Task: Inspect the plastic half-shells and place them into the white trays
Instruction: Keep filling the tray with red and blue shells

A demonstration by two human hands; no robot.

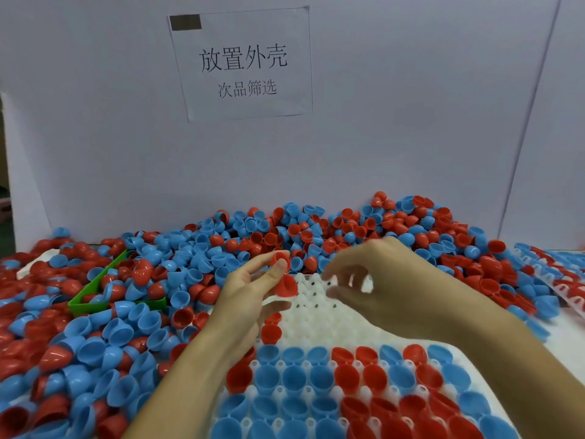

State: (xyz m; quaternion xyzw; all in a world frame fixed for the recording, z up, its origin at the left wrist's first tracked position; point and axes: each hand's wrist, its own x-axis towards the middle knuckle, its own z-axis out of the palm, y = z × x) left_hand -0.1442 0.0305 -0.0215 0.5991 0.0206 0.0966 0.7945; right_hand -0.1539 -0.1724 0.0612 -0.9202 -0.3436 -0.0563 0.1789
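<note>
Glossy, smooth plastic half-shells [177, 264] are gleaming around the matt white plastic tray [319, 324], under a matt paper sign [242, 63].

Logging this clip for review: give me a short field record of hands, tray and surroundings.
left hand: pinches red shells above the tray
right hand: blurred, fingers curled, grip unclear
white tray: near rows filled red and blue, far cups bare
loose pile: red and blue shells
green bin: left, holds shells
sign: on back wall
</note>
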